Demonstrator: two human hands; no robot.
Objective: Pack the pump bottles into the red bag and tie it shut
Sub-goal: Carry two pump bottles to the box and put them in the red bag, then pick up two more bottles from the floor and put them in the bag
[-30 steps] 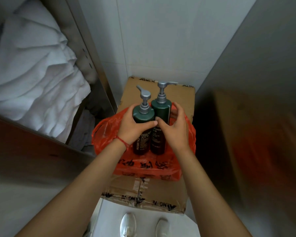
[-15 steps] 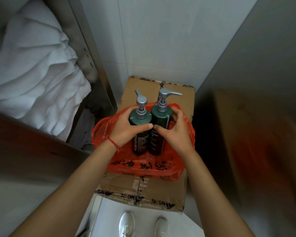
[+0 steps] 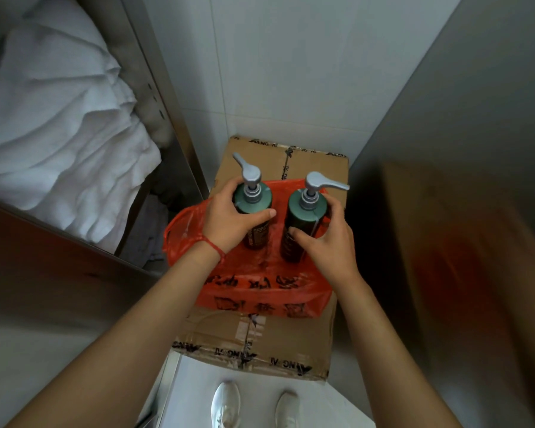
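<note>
A narrow tiled corner seen from above. To the left, a metal shelf unit (image 3: 155, 88) holds a heap of white towels (image 3: 59, 125). In the middle stands a taped cardboard box (image 3: 260, 344) that serves as the worktop; its printed tape repeats letters that read partly as "NG", the rest unclear. Two white shoes (image 3: 254, 409) show on the floor at the near edge.

On the box lies the red bag (image 3: 260, 291), a thin plastic carrier with black printed characters too creased to read. Its mouth looks spread wide, probably so the bottles can stand in it.

Two dark green pump bottles with grey pump heads stand upright on the red plastic, slightly apart. The left bottle (image 3: 255, 220) has its spout pointing far left; the right bottle (image 3: 301, 230) has its spout pointing right. Their white label text is too small to read.

The left hand (image 3: 229, 223), a red string at the wrist, has its grip wrapped around the left bottle's shoulder. The right hand (image 3: 331, 242) has its grip clamped around the right bottle, seemingly steadying both. The bag is not yet tied.
</note>
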